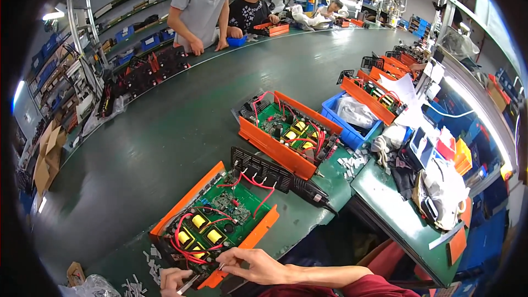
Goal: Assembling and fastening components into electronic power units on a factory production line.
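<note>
Right hand (256, 265) by flat orange panel (260, 231)

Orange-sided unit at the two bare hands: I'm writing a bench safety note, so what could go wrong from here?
Red wires arch inside the open orange-sided unit near the left hand and right hand; either could snag one. Others run to the black vented panel at its far end, so knocking that panel might tug them. Small grey pieces lie loose beside the unit, and one might get inside.
</note>
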Available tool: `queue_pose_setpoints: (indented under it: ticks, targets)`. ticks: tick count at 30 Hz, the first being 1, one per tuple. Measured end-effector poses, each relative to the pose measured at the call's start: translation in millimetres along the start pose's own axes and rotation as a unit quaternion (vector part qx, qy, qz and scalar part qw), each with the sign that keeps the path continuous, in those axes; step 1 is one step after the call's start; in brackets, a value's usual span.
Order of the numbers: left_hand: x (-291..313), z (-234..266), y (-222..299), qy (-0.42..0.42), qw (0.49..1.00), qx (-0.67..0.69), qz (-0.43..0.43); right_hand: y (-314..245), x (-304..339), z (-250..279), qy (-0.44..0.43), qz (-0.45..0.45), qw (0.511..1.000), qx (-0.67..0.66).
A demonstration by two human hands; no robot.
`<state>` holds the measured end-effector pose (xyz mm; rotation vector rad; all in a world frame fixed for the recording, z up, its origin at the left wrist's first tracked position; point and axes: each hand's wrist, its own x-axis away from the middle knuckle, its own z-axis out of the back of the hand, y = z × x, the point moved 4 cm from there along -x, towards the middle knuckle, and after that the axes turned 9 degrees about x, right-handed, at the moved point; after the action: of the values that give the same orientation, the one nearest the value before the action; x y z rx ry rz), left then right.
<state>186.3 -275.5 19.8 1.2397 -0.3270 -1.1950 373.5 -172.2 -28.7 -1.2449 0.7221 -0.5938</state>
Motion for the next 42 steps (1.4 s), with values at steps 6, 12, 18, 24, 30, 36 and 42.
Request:
queue_pose_setpoints:
  ticks: [6, 12, 18, 24, 30, 36, 42]
  targets:
    - [-5.4, -8.9, 14.4, -0.029, 0.993, 0.108, 0.024, 6.7, 2.7, -2.1, -0.047, -0.023, 0.998, 0.034]
    - [-11.0, -27.6, 21.6, -0.056, 0.988, 0.125, 0.065, 14.7, 10.0, 5.8, 0.005, 0.033, 0.999, 0.015]
    - [-10.3, -38.6, 11.4, -0.118, 0.965, 0.208, 0.106, 13.9, 12.2, 14.0, 0.056, 0.007, 0.998, 0.010]
    - [-4.1, -43.1, -1.4, -0.114, 0.958, 0.213, 0.152, 14.4, 13.1, 16.2, 0.064, -0.011, 0.998, -0.006]
    - [-6.5, -45.2, 7.0, -0.096, 0.951, 0.248, 0.159, 13.9, 12.0, 16.2, 0.068, 0.005, 0.998, -0.005]
    - [-5.7, -46.7, 0.8, -0.089, 0.945, 0.270, 0.163, 13.3, 10.8, 15.2, 0.071, -0.002, 0.997, 0.003]
    - [-1.7, -44.5, 4.3, -0.087, 0.942, 0.269, 0.180, 9.9, 14.0, 15.1, 0.080, 0.036, 0.996, 0.009]
